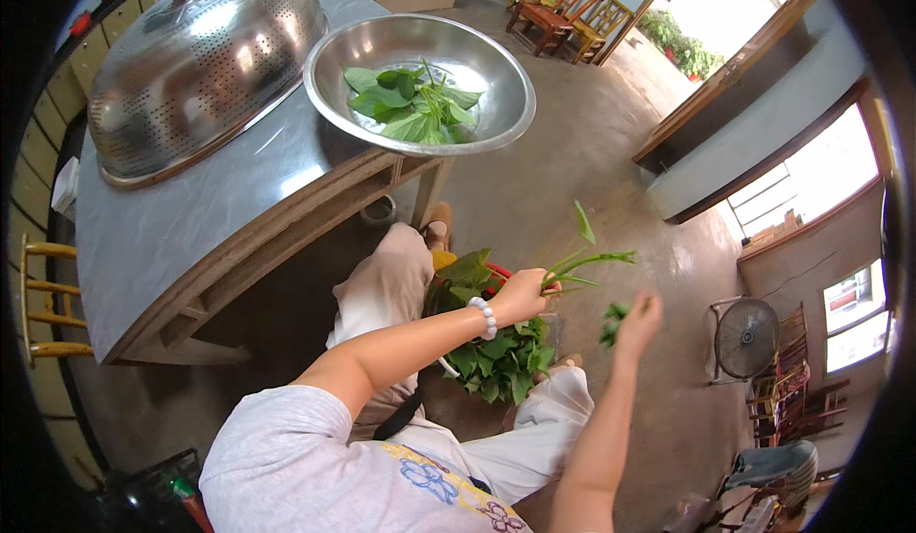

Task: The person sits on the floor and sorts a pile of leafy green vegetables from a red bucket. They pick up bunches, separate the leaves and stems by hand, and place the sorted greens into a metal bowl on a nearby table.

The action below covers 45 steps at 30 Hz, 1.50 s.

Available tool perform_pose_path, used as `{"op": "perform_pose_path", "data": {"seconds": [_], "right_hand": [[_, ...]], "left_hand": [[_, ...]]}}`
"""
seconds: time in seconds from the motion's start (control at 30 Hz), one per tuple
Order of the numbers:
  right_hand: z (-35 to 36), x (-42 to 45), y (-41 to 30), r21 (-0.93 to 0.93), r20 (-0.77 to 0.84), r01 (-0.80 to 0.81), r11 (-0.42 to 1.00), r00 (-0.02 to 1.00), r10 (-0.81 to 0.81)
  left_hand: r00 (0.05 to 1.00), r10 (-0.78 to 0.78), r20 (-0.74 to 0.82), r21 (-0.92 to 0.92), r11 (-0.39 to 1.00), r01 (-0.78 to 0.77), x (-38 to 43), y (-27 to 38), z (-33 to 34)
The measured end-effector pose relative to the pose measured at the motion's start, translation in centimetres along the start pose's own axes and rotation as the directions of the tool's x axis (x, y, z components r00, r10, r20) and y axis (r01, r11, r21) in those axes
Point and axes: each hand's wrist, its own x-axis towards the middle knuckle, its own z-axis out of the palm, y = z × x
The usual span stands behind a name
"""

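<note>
My left hand [521,295], with a beaded bracelet at the wrist, grips several green leafy stems [590,259] above my lap. To its right, my right hand [642,318] is raised and blurred, with a small bunch of green leaves [613,324] at its fingers. Below my hands, a heap of leafy greens [501,357] lies between my legs, with a red rim partly showing; its container is mostly hidden. Picked green leaves [411,103] lie in a wide stainless steel basin [508,114] at the table corner.
A grey-topped table [265,154] stands at the left, bearing a perforated metal dome cover [215,68]. The basin overhangs the table's edge. A small bowl [378,211] is under the table. A floor fan [746,337] and wooden chairs stand right; small chairs [551,21] stand near the doorway.
</note>
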Motion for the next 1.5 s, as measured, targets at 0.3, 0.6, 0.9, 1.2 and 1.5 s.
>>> {"op": "perform_pose_path", "data": {"seconds": [0.3,0.6,0.9,1.2,1.5], "right_hand": [[3.7,10.9,-30.5,0.518,-0.044,0.592,0.617,0.739,-0.672],[8.1,12.1,-30.7,0.475,0.054,0.728,0.494,0.536,-0.842],[-2.9,2.1,-12.3,-0.194,0.354,0.802,0.565,0.595,-0.722],[-2.8,-0.5,7.0,-0.146,0.532,0.327,0.934,0.822,-0.204],[-12.1,-10.0,28.0,-0.349,0.045,-0.193,0.917,0.974,0.222]], "left_hand": [[0.997,-0.007,-0.082,-0.014,1.0,0.006,1.5,-2.5,-2.3],[1.0,0.014,-0.019,0.028,1.0,-0.014,-0.7,-2.4,-3.9],[0.924,0.358,0.138,0.616,0.699,-0.362,3.5,-0.3,0.4],[0.805,0.323,0.498,0.678,0.433,-0.594,8.2,0.7,9.2],[0.891,0.292,0.348,0.66,0.599,-0.454,3.3,-6.4,6.2]]}}
